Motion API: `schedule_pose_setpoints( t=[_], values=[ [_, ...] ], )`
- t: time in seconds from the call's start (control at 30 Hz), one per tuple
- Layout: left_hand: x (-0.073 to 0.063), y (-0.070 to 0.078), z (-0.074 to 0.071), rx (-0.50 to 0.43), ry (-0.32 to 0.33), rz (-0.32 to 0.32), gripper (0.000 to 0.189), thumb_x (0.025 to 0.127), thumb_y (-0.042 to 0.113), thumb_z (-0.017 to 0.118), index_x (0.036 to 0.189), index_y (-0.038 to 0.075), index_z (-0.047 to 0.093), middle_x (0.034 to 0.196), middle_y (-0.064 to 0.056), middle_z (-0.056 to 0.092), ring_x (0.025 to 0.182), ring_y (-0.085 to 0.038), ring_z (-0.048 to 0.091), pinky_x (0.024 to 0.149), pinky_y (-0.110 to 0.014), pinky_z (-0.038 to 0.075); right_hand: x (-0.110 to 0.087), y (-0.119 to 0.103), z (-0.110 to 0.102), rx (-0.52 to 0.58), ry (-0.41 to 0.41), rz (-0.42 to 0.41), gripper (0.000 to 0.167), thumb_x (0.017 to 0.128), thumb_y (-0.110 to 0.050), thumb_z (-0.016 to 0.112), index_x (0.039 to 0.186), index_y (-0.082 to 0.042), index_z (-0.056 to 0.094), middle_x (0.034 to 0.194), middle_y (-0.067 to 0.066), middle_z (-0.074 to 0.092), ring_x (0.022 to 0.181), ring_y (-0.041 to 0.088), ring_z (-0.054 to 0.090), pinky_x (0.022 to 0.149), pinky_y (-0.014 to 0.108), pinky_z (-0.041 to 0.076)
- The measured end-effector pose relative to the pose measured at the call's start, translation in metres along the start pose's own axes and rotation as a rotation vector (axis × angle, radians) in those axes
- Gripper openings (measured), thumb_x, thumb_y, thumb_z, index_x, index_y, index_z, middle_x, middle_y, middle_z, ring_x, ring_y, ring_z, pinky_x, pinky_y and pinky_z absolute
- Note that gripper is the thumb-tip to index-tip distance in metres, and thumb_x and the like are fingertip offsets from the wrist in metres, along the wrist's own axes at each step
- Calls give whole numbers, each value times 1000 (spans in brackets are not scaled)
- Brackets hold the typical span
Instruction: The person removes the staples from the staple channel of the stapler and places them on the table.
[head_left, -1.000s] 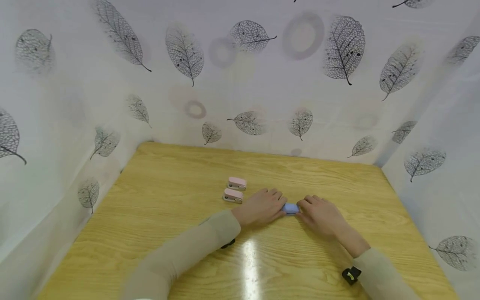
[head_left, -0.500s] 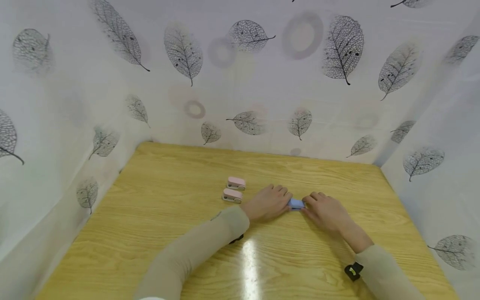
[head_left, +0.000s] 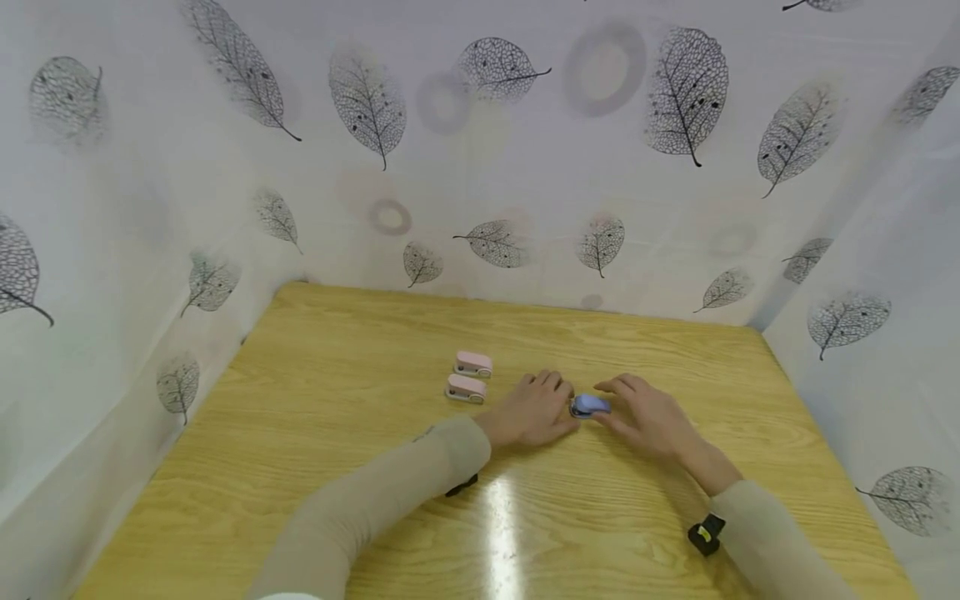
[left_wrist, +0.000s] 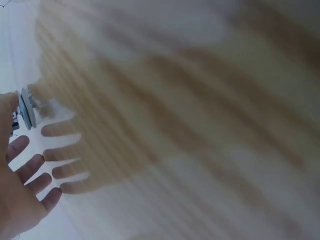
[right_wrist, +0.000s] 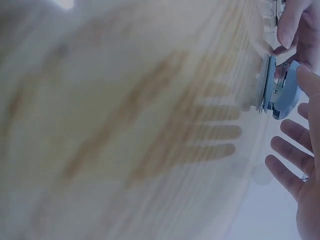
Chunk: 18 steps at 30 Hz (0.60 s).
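A small blue stapler (head_left: 589,405) lies on the wooden table between the two hands. In the head view, my left hand (head_left: 534,408) is at its left end, with the fingers relaxed. The left wrist view has that hand (left_wrist: 22,185) with fingers spread and the thumb beside the stapler (left_wrist: 28,107). My right hand (head_left: 648,417) is around the right end, thumb and forefinger apart. Seen from the right wrist, the stapler (right_wrist: 286,92) has its top raised from its base, and the right thumb (right_wrist: 307,80) is close against it. Whether the thumb touches it, I cannot tell.
Two pink staplers (head_left: 473,364) lie parallel, one behind the other, to the left of the hands. The wooden table (head_left: 360,350) meets leaf-patterned cloth walls (head_left: 525,183) at the back and sides.
The hands first shift the stapler slightly right and back. Since then, the fingers have loosened, the right thumb and forefinger have parted, and more of the stapler shows.
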<state>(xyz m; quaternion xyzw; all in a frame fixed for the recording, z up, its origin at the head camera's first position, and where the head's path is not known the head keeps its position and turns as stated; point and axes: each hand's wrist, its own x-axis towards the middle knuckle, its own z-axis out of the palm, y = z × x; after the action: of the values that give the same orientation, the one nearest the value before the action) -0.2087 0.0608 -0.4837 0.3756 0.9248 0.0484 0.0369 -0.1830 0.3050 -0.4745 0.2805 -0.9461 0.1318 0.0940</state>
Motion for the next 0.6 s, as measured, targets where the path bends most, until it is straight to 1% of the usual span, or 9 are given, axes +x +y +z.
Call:
schedule_pose_setpoints(
  t=[0.1,0.23,0.43,0.6],
  values=[
    [1,2,1,-25,23,-28,50,108,59,47,137,19,56,139,-3,58,131,-20,55,112,-42,49,3,-1,2,-11,-2,-25,42,95,-36,79,128,-12,70,116,5,71,102,23,71,76,41,61],
    [3,5,2,-32,44,-52,44,108,57,48,131,21,58,133,-2,58,125,-19,56,109,-40,50,6,0,5,-39,-2,-57,41,92,-36,82,125,-13,71,109,2,71,94,17,69,72,36,59],
    [6,5,5,-3,69,-49,42,109,57,46,125,21,61,130,-2,59,120,-18,56,106,-39,50,10,1,8,-49,8,-92,40,88,-36,85,120,-14,73,104,0,70,89,13,66,72,33,57],
    [10,6,8,16,86,-56,43,108,57,47,127,22,64,130,-2,60,120,-18,56,104,-39,50,11,2,10,-63,29,-121,38,86,-33,87,115,-13,74,101,0,69,84,12,65,68,32,56]
  ],
)
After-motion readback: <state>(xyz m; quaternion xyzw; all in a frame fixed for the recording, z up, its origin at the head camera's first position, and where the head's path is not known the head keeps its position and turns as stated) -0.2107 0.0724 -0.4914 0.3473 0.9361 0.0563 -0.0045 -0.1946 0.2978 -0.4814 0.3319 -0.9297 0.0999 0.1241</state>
